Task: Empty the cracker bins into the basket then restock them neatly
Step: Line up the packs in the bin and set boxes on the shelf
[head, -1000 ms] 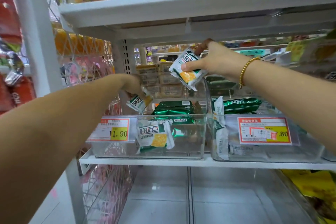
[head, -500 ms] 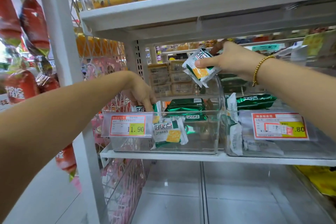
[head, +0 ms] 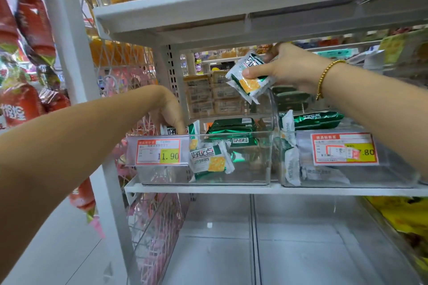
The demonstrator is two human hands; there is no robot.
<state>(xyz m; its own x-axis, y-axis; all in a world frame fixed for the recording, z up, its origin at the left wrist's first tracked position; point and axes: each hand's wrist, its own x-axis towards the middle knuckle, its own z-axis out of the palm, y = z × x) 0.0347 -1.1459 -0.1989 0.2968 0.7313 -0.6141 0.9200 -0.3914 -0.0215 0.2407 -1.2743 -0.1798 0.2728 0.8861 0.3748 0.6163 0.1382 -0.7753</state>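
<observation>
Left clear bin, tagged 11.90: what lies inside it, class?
A white-green packet leans in front, dark green packets stacked behind. The left hand reaches in; the price tag hides what its fingers hold.

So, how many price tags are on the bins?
2: one tag on the left bin, one on the right bin. Others may be out of view.

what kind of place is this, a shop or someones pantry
Most likely a shop's snack aisle: clear bins of cracker packets on white shelving, with printed price tags on the bin fronts.
</observation>
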